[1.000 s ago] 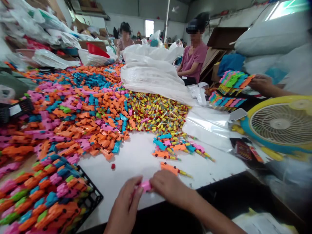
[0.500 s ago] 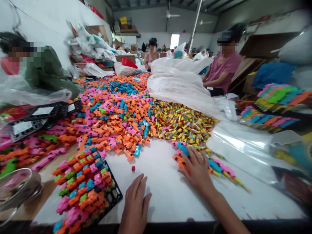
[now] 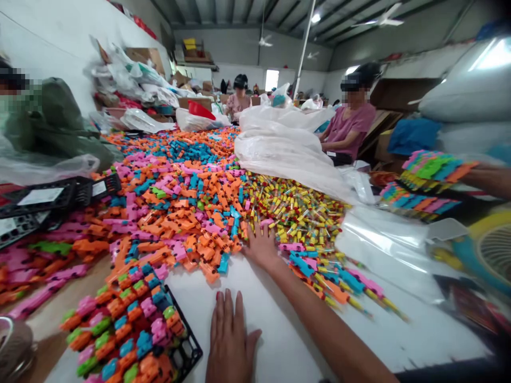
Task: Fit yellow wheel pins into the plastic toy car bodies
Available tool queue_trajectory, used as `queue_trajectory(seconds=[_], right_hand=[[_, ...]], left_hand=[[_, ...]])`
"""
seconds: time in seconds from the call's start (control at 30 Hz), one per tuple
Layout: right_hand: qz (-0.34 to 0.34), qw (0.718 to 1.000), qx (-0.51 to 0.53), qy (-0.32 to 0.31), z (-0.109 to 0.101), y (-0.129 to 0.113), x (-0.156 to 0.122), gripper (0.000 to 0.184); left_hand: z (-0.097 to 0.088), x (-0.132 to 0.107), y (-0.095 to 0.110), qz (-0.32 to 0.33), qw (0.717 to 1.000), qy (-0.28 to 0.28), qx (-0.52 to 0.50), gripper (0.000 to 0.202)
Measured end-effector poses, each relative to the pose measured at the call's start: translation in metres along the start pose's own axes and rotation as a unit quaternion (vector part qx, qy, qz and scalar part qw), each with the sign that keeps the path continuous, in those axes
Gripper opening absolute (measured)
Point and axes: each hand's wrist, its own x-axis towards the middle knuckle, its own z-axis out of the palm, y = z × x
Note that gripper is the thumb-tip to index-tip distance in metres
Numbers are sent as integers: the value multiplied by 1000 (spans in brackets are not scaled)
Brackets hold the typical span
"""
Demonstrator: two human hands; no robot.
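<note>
My left hand (image 3: 229, 340) lies flat on the white table (image 3: 275, 314), fingers together and pointing away, holding nothing. My right hand (image 3: 261, 246) reaches forward, its fingers spread on the near edge of the pile of yellow and red small parts (image 3: 295, 210), right beside the heap of orange, pink and blue plastic toy pieces (image 3: 179, 197). A row of assembled toy pieces (image 3: 331, 276) lies just right of my right forearm. A black tray (image 3: 187, 348) stacked with coloured pieces sits left of my left hand.
White plastic bags (image 3: 287, 146) lie across the table's far right. A person in a purple shirt (image 3: 351, 127) sits beyond them, another person (image 3: 238, 101) at the far end, and a person in green (image 3: 48, 119) at the left. A yellow and blue fan (image 3: 489, 250) stands at the right.
My right hand left the assembled row and moved forward and left to the yellow parts pile. Earlier both hands held a pink piece together; now neither holds anything. The view tilted up.
</note>
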Motion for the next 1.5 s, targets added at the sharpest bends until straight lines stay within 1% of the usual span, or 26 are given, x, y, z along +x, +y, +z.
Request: queue_trajectory(seconds=[0.1,0.17,0.2,0.27,0.33,0.37,0.43,0.5,0.57,0.63,0.7,0.8,0.87,0.97,1.03,1.07,1.13,1.23,1.27,1.3,1.33,1.37,1.43,1.47,1.5], right_hand=[[-49,999,21,2,13,-3,-34,73],[-113,992,49,-4,13,0,-59,63],[-153,985,73,-9,11,4,-70,59],[-224,963,149,-22,3,12,-84,55],[-256,938,234,-23,-6,22,-88,54],[-255,930,264,-11,-11,26,-86,53],[-233,929,285,38,-20,35,-78,47],[-211,935,271,87,-26,39,-69,35],[-202,939,258,102,-28,37,-66,27],[-205,944,245,82,-23,27,-70,24],[-197,956,210,53,-16,12,-78,22],[-144,980,133,15,-6,-6,-89,17],[-110,987,116,3,-4,-11,-93,12],[-87,987,135,-2,-12,-7,-97,7],[-71,980,185,-16,-20,-2,-103,8],[-64,972,224,-26,-23,1,-107,9],[-60,948,311,-40,-27,6,-115,10],[-57,903,422,-54,-24,13,-122,16],[-58,890,448,-63,-22,16,-123,19],[-63,882,461,-69,-20,19,-122,22],[-79,884,456,-68,-17,21,-121,23],[-105,895,430,-59,-15,24,-120,24],[-179,923,339,-29,-12,26,-116,28],[-220,931,291,-22,-11,26,-115,31],[-257,932,253,-24,-11,25,-115,32]], left_hand=[[-4,2,2,-17,1000,-9,-2,72],[-6,3,4,-34,999,-20,-4,72],[-7,3,5,-43,999,-26,-6,72],[-9,3,6,-57,998,-34,-12,72],[-9,3,7,-58,997,-39,-19,71],[-9,3,7,-56,997,-39,-19,71],[-9,3,7,-52,998,-42,-21,70],[-9,3,6,-51,997,-46,-24,71],[-10,3,6,-55,997,-48,-29,71],[-10,2,6,-62,997,-46,-29,71],[-11,1,7,-71,996,-43,-28,70],[-10,-2,7,-95,994,-36,-30,68],[-10,-4,6,-113,992,-29,-38,67],[-9,-6,5,-132,989,-18,-60,64],[-9,-6,4,-139,987,-15,-73,62],[-10,-6,4,-142,987,-13,-78,61],[-10,-7,3,-148,985,-10,-87,59],[-10,-8,2,-152,983,-1,-100,57],[-10,-8,1,-151,983,2,-104,56],[-10,-8,1,-150,983,5,-108,55],[-10,-8,0,-149,982,8,-112,55],[-10,-8,0,-149,982,11,-116,54],[-11,-8,0,-149,981,16,-122,54],[-11,-8,0,-149,981,17,-124,55],[-11,-8,0,-149,981,20,-127,55]])
